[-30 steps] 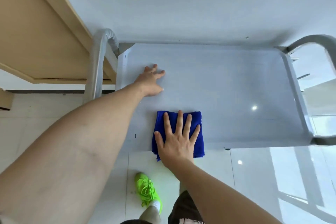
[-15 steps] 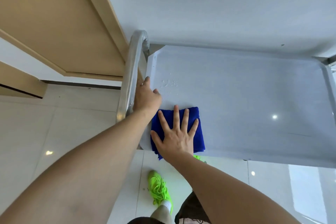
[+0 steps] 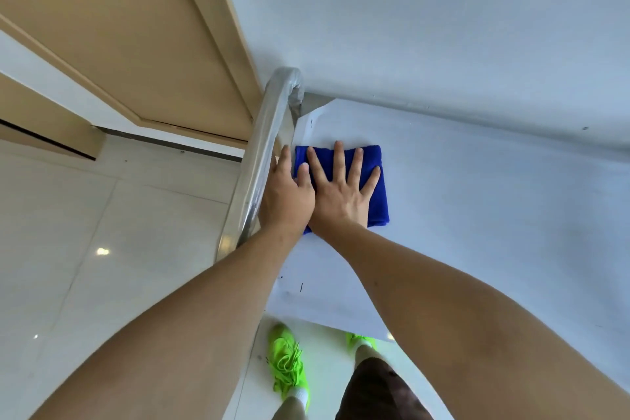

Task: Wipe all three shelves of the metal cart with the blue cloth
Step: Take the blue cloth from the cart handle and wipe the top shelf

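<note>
The blue cloth (image 3: 379, 201) lies folded on the metal cart's top shelf (image 3: 494, 222), near its far left corner. My right hand (image 3: 341, 191) presses flat on the cloth with fingers spread and straight. My left hand (image 3: 283, 196) rests on the shelf's left edge, between the cart's tubular handle (image 3: 267, 136) and the cloth. Its thumb touches the cloth's left side, and one finger lies straight along the rail. The lower shelves are hidden under the top one.
A white wall runs right behind the cart. A tan wooden door (image 3: 119, 37) stands to the back left. Glossy pale floor tiles (image 3: 102, 249) lie to the left. My green shoes (image 3: 288, 365) stand at the cart's near edge.
My right hand has slid the cloth away from the near edge toward the far left corner. My left hand moved from the shelf surface to the handle side and stays there.
</note>
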Demonstrator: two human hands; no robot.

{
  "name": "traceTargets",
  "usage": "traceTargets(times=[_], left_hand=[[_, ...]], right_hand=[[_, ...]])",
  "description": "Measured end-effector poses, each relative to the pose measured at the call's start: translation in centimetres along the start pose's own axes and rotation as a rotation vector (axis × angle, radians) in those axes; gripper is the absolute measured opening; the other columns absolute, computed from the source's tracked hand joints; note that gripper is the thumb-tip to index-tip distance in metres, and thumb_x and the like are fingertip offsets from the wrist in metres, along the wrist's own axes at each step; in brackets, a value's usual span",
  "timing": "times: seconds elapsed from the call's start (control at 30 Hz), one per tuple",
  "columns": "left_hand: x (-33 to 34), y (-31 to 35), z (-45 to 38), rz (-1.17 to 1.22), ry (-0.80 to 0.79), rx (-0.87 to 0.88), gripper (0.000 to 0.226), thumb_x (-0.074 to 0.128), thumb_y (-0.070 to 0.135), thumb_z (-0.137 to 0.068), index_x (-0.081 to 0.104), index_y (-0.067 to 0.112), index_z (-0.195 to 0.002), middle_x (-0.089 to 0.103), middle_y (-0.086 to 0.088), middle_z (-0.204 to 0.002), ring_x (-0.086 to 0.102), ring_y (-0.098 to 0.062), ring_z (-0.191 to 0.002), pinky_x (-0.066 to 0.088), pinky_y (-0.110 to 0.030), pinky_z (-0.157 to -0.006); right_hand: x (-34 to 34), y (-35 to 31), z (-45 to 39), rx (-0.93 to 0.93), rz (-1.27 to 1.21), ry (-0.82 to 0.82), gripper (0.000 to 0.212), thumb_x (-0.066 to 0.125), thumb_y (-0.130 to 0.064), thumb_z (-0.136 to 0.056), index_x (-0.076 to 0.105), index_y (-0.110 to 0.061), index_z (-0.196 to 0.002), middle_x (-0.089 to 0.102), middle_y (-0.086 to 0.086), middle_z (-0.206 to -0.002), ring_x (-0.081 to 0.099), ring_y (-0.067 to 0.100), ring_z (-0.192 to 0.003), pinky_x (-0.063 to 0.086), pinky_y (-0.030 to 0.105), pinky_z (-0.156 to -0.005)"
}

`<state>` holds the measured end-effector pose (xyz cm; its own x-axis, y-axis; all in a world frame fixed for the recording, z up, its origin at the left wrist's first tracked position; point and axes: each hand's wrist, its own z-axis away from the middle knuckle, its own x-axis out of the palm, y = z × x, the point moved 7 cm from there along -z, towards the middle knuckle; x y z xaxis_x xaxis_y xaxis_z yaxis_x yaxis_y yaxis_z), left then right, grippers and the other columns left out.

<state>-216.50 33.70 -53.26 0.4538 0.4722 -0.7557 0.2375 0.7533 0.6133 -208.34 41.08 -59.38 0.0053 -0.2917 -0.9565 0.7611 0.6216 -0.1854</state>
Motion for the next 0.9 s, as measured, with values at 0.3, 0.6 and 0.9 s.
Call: traceTargets(times=[0.3,0.6,0.9], left_hand=[[1.2,0.3,1.8,-0.314,-0.02,0.26,0.056,0.054,0.026,-0.096,0.038,0.01,-0.147,0.033,-0.013,-0.155,0.026,-0.03,-0.145,0.023,-0.041,-0.118],[4.7,0.7,5.1,-0.609,-0.221,0.395,0.091,0.046,0.073,-0.083,0.034,0.012,-0.149,0.028,-0.01,-0.158,0.023,-0.028,-0.147,0.018,-0.045,-0.119],[5.8,2.8,5.4,-0.606,-0.223,0.374,0.066,0.048,0.043,-0.094,0.027,0.017,-0.151,0.02,-0.009,-0.161,0.016,-0.032,-0.147,0.017,-0.045,-0.119]], right_hand=[[-3.1,1.2,-7.7,0.024,-0.085,0.059,0.068,0.011,-0.07,-0.095,0.005,-0.043,-0.158,-0.007,0.006,-0.169,-0.014,0.036,-0.152,-0.015,0.069,-0.112],[-3.5,2.0,-7.6,-0.015,-0.116,0.026,0.07,0.005,-0.071,-0.095,0.002,-0.042,-0.158,-0.009,0.002,-0.169,-0.02,0.034,-0.151,-0.018,0.066,-0.112],[-3.8,8.4,-5.1,0.108,-0.118,0.037,0.072,0.007,-0.077,-0.091,0.0,-0.046,-0.156,-0.008,-0.006,-0.169,-0.022,0.027,-0.151,-0.025,0.059,-0.112]])
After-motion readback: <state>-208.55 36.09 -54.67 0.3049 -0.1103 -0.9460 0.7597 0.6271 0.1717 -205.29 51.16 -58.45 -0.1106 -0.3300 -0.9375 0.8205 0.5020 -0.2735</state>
